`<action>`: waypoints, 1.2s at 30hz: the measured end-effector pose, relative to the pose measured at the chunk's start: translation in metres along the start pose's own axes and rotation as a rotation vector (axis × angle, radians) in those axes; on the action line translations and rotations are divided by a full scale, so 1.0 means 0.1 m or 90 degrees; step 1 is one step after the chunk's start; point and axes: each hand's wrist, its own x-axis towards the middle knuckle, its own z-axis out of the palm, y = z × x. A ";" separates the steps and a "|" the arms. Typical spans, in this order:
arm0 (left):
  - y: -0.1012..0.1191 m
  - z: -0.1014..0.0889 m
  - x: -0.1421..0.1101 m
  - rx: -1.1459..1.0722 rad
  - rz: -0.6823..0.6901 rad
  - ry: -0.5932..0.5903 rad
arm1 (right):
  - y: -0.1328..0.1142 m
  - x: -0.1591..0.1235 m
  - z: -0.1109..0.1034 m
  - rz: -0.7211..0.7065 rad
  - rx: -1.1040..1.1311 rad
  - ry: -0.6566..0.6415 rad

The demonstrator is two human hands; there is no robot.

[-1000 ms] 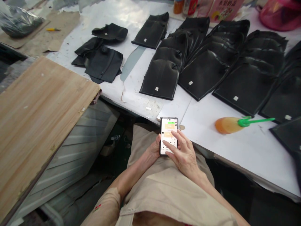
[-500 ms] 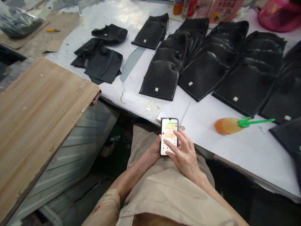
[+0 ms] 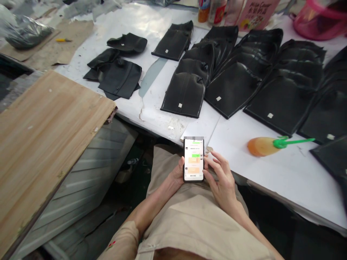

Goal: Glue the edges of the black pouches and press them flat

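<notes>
A smartphone (image 3: 193, 160) with a lit chat screen is upright above my lap, near the table's front edge. My left hand (image 3: 178, 171) is wrapped round it from the left, thumb along its side and the other fingers mostly hidden behind. At the phone's right edge is my right hand (image 3: 222, 178), fingers bent loosely and apart, holding nothing. Beyond the phone, black leather-like pieces (image 3: 184, 90) with small pale stickers lie in overlapping rows. An orange squeeze bottle (image 3: 261, 146) with a green nozzle lies on the table to the right.
White paper covers the table (image 3: 271, 180). A wooden board (image 3: 54, 119) stands at the left, over a white slatted side. Loose black pieces (image 3: 120, 77), a yellow cutter (image 3: 63, 40) and a plastic bag (image 3: 27, 32) are at the back left. A pink basket (image 3: 320, 21) is back right.
My right hand has moved right, off the phone's screen to its edge. The screen shows a different part of the chat. My left hand keeps its hold on the phone.
</notes>
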 end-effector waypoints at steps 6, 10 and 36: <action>0.07 0.04 0.01 0.086 0.038 -0.083 | 0.04 -0.13 -0.02 0.279 0.182 -0.001; 0.12 0.11 -0.02 0.104 0.104 -0.100 | 0.01 -0.16 -0.03 0.461 0.329 -0.084; 0.02 0.20 0.00 0.055 0.086 -0.098 | -0.34 0.08 0.13 0.543 0.710 -0.192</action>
